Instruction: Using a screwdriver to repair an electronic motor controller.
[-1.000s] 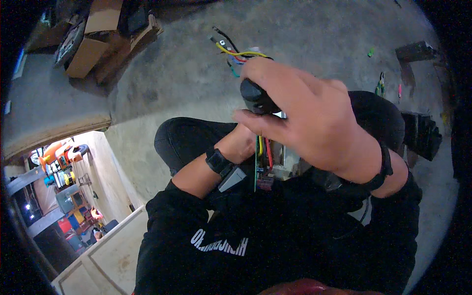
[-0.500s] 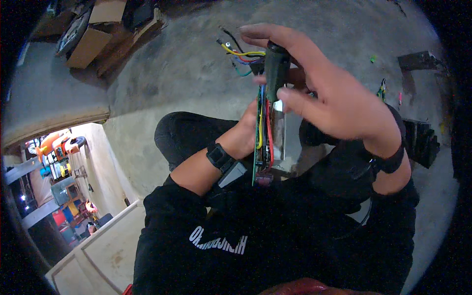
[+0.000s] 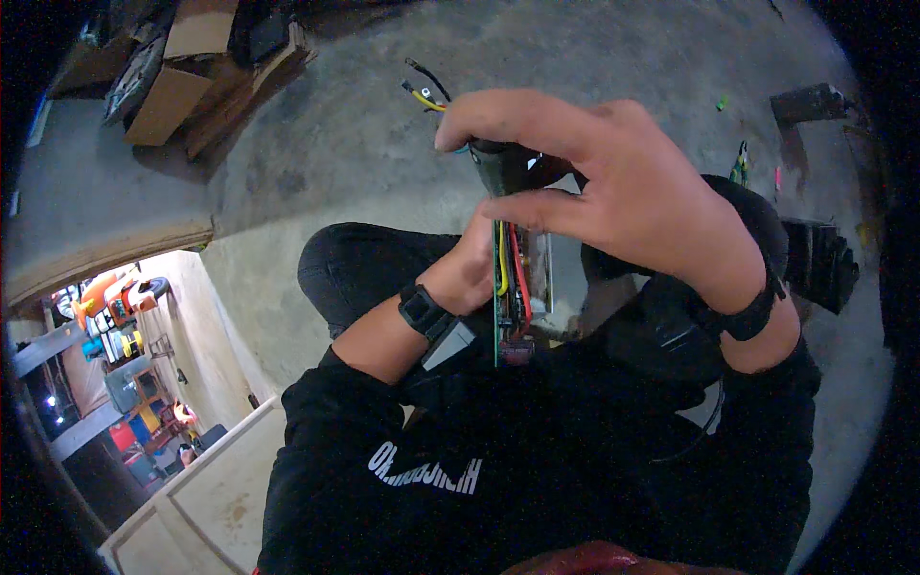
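In front of my lap, my left hand (image 3: 464, 276) holds a green circuit board (image 3: 496, 331) on edge from its left side; most of those fingers are hidden behind it. Yellow wires (image 3: 503, 259) and red wires (image 3: 520, 283) run along the board beside a silvery metal plate (image 3: 544, 278). Loose wire ends (image 3: 426, 91) stick out past the far end. Over that far end, my right hand (image 3: 628, 192) is closed around a thick dark handle (image 3: 503, 172), like a screwdriver's. The handle's lower end is covered by my thumb, so its contact with the board cannot be seen.
Cardboard boxes (image 3: 196, 43) are piled at the far left. Green-handled pliers (image 3: 740, 163), a pink stick (image 3: 777, 180) and dark blocks (image 3: 819, 268) lie on the concrete floor to the right. A pale wooden panel (image 3: 211, 489) stands at lower left, near a lit opening.
My right hand has moved left and nearer with the dark handle, which now tilts and covers more of the board's far end. My left hand stays nearly still on the board.
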`<state>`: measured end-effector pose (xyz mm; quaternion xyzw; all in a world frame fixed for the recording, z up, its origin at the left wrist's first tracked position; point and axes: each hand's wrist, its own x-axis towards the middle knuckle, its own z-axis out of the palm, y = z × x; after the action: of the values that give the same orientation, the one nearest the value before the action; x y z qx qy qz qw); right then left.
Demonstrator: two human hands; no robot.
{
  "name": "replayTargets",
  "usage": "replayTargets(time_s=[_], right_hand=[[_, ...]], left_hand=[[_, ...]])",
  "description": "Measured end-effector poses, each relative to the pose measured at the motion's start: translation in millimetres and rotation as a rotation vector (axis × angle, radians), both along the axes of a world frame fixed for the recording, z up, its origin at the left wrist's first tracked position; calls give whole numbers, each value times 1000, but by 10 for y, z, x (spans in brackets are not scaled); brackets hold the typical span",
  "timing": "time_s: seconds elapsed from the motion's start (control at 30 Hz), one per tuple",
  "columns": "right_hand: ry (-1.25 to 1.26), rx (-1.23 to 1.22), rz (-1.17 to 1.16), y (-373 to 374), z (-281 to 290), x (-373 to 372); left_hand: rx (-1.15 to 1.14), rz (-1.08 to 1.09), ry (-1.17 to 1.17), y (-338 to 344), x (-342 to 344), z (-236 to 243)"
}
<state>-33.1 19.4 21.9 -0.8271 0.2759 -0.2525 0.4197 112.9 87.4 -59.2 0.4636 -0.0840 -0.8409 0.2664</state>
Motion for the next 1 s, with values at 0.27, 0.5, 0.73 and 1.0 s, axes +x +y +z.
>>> replayTargets(time_s=[0.27,0.5,0.73,1.0], right_hand=[[57,-254,-232,214,-91,71],[75,-309,-304,231,-52,71],[-236,-241,-26,49,-89,20],[-29,-64,8,4,21,-128]], left_hand=[[-147,-21,-6,118,133,-282],[-270,-111,-45,7,78,-104],[-269,-23,220,-13,76,-128],[-191,-16,380,29,126,-248]])
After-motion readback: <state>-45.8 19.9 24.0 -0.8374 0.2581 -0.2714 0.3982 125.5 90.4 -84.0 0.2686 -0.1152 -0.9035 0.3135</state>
